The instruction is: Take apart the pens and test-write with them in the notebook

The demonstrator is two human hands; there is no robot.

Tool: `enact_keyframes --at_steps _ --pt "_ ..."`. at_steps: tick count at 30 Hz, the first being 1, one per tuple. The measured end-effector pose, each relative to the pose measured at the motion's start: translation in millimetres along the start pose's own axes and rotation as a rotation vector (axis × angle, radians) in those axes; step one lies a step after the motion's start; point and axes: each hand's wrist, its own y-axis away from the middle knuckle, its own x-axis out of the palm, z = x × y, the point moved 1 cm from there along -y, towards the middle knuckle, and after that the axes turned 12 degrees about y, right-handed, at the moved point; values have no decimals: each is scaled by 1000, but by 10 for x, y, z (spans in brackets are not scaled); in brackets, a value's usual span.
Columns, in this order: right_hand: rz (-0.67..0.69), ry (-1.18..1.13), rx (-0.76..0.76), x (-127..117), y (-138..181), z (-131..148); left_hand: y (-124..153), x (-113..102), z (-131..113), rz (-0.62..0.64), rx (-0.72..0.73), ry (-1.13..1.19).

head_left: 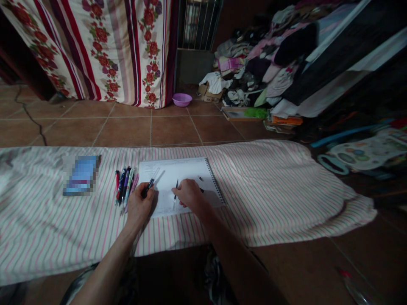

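My left hand [140,202] is closed on a pen part [149,187] with a black section and a clear end pointing up and away. My right hand [190,192] pinches a slim pen piece [176,191], dark at the top and pale toward its lower tip. Both hands are over a white spiral notebook [171,168] lying open, its wire binding along the right side. A small black piece [200,178] rests on the page beyond my right hand. Left of the notebook lies a row of several pens [124,186], close to my left hand.
A striped cloth [270,190] covers the low surface, with a blurred blue packet or phone [82,174] at left. Beyond are a tiled floor [127,127], a floral curtain [111,51], a purple basin [182,99] and heaped clothes [254,63].
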Motion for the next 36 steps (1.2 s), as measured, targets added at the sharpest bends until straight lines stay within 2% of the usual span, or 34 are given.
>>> enact_keyframes --at_steps 11,16,25,36 --pt "16 -62 -8 10 -5 6 11 -9 -27 -15 11 28" --pt "-18 -45 -33 23 -9 -9 -4 -1 18 -1 15 22" --pt "28 -73 -30 2 26 29 21 -2 -61 -19 19 10" --pt "-12 -32 -48 29 -13 34 0 -1 10 -11 14 2"
